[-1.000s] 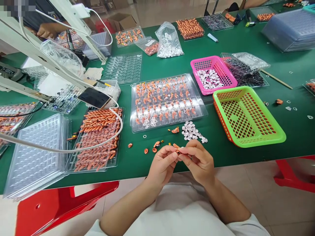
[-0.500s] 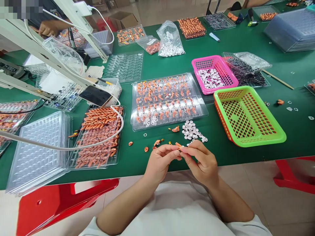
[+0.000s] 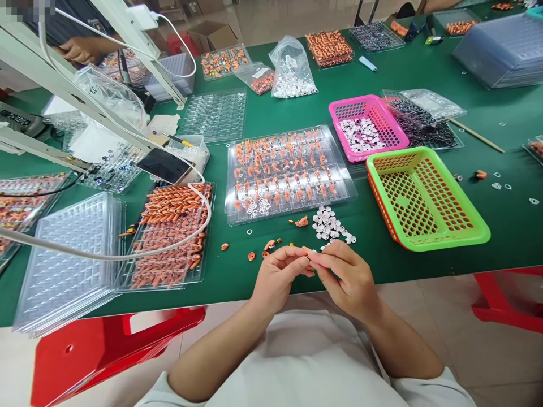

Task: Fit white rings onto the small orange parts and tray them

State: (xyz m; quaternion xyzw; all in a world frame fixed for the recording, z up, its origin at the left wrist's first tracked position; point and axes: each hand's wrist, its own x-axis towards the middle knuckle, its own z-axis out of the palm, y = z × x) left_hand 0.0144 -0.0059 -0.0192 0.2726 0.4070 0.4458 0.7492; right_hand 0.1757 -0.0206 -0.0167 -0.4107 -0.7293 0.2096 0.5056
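Observation:
My left hand [image 3: 280,274] and my right hand [image 3: 348,277] meet fingertip to fingertip at the table's near edge. Between them they pinch a small orange part [image 3: 308,249], mostly hidden by the fingers. Just beyond lies a pile of white discs [image 3: 328,224], with an orange piece [image 3: 301,221] to its left. More small orange pieces [image 3: 270,245] and a white ring [image 3: 249,232] lie left of the pile. Farther back, a clear tray [image 3: 292,169] holds rows of orange parts and some white rings.
A green basket [image 3: 428,240] and a pink basket [image 3: 369,152] with white pieces stand on the right. On the left are stacked clear trays [image 3: 72,254], a tray of orange parts [image 3: 167,243], a phone [image 3: 165,165] and a white cable. Another person's hand [image 3: 80,51] shows at upper left.
The fingertips have closed in slightly around the orange part, and less of it shows. The whole view has shifted a little; the things on the table look unchanged.

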